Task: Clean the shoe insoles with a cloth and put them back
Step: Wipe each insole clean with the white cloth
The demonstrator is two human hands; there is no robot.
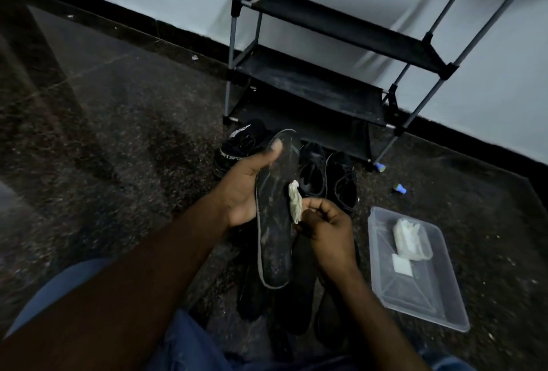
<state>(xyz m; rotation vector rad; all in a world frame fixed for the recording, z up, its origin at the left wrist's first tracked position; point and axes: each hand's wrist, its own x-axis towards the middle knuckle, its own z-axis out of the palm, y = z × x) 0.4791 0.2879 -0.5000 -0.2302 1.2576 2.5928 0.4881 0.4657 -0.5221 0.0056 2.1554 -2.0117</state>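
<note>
The job looked to be midway at best. The left grip [246, 189] was curled round a dark insole [274, 237], thumb pressed near its toe end, holding it up above the floor. The right grip [329, 231] pinched a small pale cloth [295, 203] against the insole's edge. Its face showed dust specks, so wiping seemed unfinished. Other insoles [299, 296] lay on the floor beneath; returning them to the black shoes [341, 183] by the shoe rack [326, 97] apparently remained

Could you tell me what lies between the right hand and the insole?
A small pale cloth, pinched by the right hand, touching the insole; head view.
</note>
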